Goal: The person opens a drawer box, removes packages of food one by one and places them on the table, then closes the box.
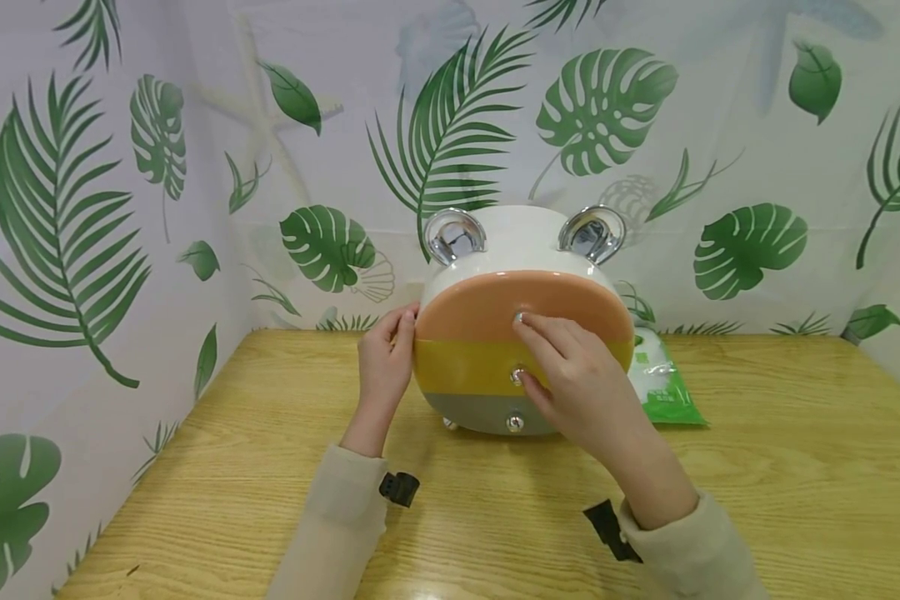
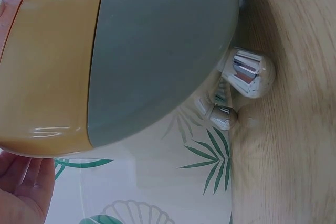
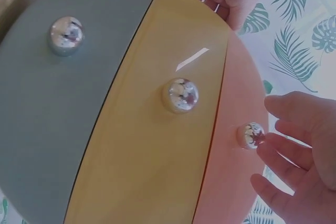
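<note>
the drawer box (image 1: 472, 321) stands far-centre on the table (image 1: 270, 450), all three drawers (image 1: 465, 367) closed, none pulled out yet. the right hand (image 1: 585, 390), fingers extended, touches the top knob (image 3: 250, 135) without gripping; the left hand (image 1: 385, 354) rests, ungripping, against the box's left side.
</note>
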